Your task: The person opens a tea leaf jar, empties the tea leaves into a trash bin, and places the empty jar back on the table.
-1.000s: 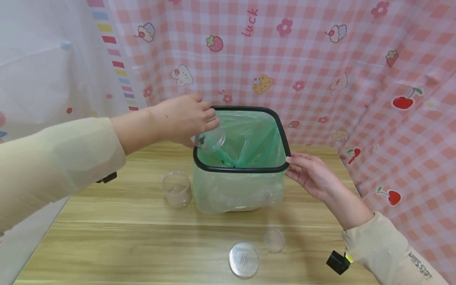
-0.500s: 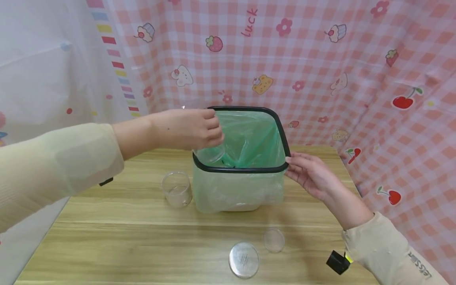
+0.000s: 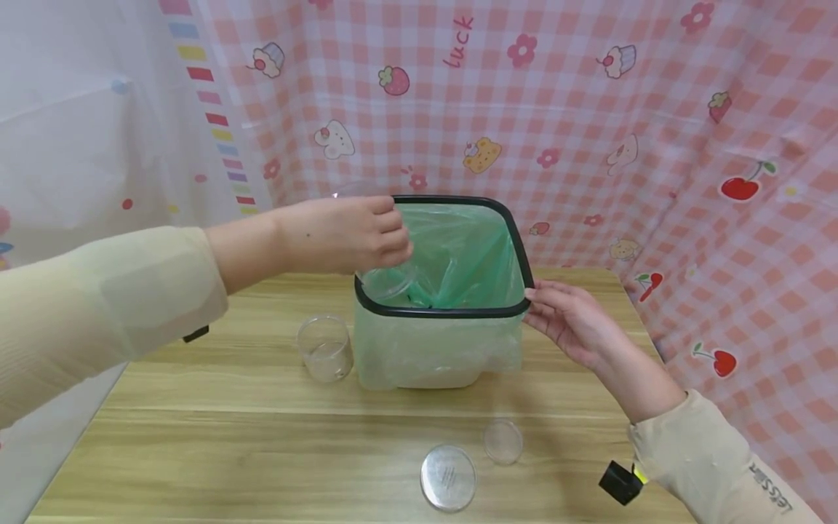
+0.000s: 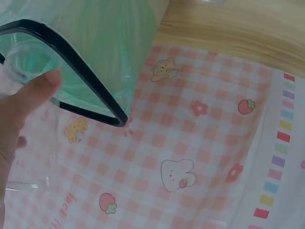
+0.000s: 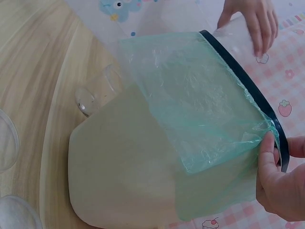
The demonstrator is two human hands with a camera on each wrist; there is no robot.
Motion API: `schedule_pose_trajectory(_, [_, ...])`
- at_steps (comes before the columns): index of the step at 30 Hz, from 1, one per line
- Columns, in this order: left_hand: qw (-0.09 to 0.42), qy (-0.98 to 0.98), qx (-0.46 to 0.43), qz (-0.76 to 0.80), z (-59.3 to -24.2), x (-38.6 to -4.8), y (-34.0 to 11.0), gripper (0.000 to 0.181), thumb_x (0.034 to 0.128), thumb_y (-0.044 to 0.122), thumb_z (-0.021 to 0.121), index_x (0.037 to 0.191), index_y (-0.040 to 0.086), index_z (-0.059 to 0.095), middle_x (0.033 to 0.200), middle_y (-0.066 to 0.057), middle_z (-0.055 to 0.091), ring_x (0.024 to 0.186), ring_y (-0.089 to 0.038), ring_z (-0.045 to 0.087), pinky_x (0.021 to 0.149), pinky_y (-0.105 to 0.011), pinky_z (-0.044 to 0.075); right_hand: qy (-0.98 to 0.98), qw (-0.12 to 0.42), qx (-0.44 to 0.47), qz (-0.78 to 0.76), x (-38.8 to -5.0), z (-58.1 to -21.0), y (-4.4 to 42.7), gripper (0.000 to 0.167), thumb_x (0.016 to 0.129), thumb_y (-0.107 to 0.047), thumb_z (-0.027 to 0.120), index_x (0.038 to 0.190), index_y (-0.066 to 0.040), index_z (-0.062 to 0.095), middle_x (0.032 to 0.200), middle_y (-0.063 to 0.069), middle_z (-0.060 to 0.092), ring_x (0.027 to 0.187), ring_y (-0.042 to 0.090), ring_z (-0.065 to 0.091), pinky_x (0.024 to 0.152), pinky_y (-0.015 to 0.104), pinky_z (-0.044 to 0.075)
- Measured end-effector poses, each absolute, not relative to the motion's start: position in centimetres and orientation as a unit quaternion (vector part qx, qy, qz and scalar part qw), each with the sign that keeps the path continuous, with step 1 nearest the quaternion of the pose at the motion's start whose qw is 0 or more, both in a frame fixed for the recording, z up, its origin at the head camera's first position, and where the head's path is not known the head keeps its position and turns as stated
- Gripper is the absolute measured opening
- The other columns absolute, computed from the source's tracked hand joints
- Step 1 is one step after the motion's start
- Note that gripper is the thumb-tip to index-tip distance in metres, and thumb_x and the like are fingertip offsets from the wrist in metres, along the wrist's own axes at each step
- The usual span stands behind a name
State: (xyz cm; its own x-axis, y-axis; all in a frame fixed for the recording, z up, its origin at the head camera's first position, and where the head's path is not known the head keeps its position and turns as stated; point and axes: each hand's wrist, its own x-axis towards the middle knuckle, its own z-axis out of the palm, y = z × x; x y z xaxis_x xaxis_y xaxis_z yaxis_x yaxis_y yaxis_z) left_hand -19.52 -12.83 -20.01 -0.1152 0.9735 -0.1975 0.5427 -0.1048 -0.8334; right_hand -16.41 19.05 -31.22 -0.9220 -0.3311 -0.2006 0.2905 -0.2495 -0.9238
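Observation:
My left hand (image 3: pixel 353 236) grips a clear plastic jar (image 3: pixel 391 285) over the left side of a bin. The jar is tipped, its round mouth down inside the opening, its base up behind my hand. In the left wrist view the thumb lies against the transparent jar (image 4: pixel 40 143). A green plastic bag (image 3: pixel 452 255) lines the bin and folds over its black rim (image 3: pixel 452 314). Small dark bits show low in the bag. My right hand (image 3: pixel 576 320) pinches the rim and bag at the right corner, seen closer in the right wrist view (image 5: pixel 286 186).
Left of the bin stands another clear jar (image 3: pixel 325 356) with small specks at its bottom. Two round lids, one silvery (image 3: pixel 448 478) and one clear (image 3: pixel 503 441), lie on the wooden table (image 3: pixel 262 451) in front. A checked cloth (image 3: pixel 563 131) hangs behind.
My left hand has turned over and lowered slightly, tipping the jar further mouth down. Dark bits seen in the jar earlier no longer show there. My right hand stays at the rim.

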Motion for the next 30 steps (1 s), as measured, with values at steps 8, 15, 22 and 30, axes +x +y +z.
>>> schedule_pose_trajectory(8, [0.247, -0.622, -0.622, 0.407, -20.0, -19.4, -13.0, 0.034, 0.0892, 0.017, 0.059, 0.121, 0.005, 0.057, 0.108, -0.010, 0.062, 0.095, -0.027, 0.056, 0.086, -0.035, 0.041, 0.585, 0.197, -0.025, -0.787, -16.4, -31.3, 19.0, 0.030, 0.095, -0.003, 0.047, 0.119, 0.010, 0.035, 0.096, 0.005, 0.060, 0.087, 0.011, 0.062, 0.082, 0.023, 0.050])
schedule_pose_trajectory(15, [0.242, -0.626, -0.625, 0.399, -20.3, -19.5, -13.2, 0.035, 0.0887, 0.019, 0.060, 0.120, 0.005, 0.058, 0.107, -0.010, 0.062, 0.096, -0.026, 0.056, 0.087, -0.035, 0.041, 0.589, 0.196, -0.024, -0.784, -16.4, -31.4, 18.9, 0.028, 0.095, -0.004, 0.047, 0.118, 0.008, 0.036, 0.096, 0.004, 0.060, 0.086, 0.010, 0.062, 0.083, 0.023, 0.050])
schedule_pose_trajectory(22, [0.216, -0.668, -0.599, 0.386, -20.5, -19.7, -14.0, 0.063, 0.0793, 0.044, 0.069, 0.125, 0.005, 0.053, 0.109, -0.011, 0.060, 0.099, -0.028, 0.055, 0.090, -0.038, 0.042, 0.584, 0.194, -0.031, -0.788, -16.4, -31.3, 19.0, 0.031, 0.095, -0.003, 0.046, 0.120, 0.011, 0.034, 0.096, 0.005, 0.060, 0.087, 0.010, 0.062, 0.083, 0.023, 0.050])
schedule_pose_trajectory(30, [0.160, -0.757, -0.562, 0.291, -21.3, -19.9, -15.2, 0.076, 0.0753, 0.052, 0.070, 0.128, 0.002, 0.051, 0.113, -0.015, 0.060, 0.100, -0.031, 0.054, 0.093, -0.041, 0.042, 0.583, 0.195, -0.028, -0.789, -16.4, -31.3, 19.0, 0.034, 0.095, -0.003, 0.047, 0.122, 0.012, 0.032, 0.097, 0.005, 0.060, 0.088, 0.011, 0.062, 0.083, 0.023, 0.050])
